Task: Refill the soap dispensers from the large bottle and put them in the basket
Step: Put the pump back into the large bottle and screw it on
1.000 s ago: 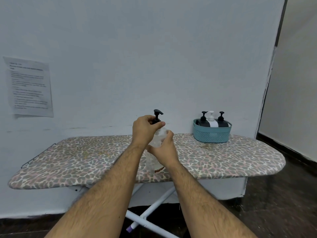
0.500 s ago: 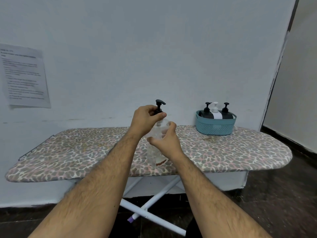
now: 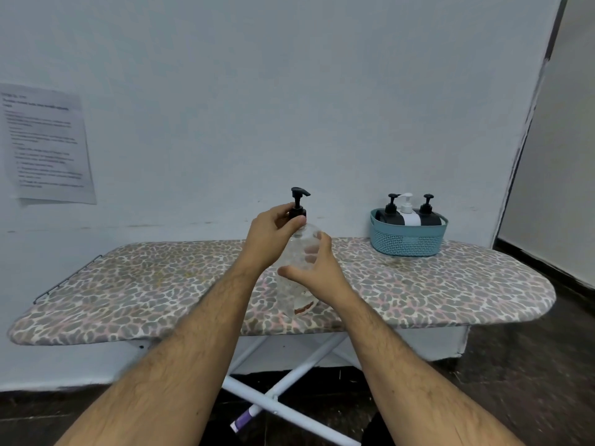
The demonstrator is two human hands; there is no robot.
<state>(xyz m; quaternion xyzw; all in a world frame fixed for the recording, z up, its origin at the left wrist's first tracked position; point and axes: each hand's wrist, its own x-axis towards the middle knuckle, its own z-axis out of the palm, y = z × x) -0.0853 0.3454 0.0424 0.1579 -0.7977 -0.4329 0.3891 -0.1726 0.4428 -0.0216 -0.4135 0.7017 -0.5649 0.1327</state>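
Left hand (image 3: 269,235) pinches the black pump (image 3: 298,204), seemingly its collar; right hand (image 3: 317,268) holds the clear bottle (image 3: 294,278).

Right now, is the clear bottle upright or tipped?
Upright: the clear bottle stands on the ironing board, black pump pointing up.

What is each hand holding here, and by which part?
Both hold the clear bottle: left hand pinches its black pump collar, right hand wraps the body.
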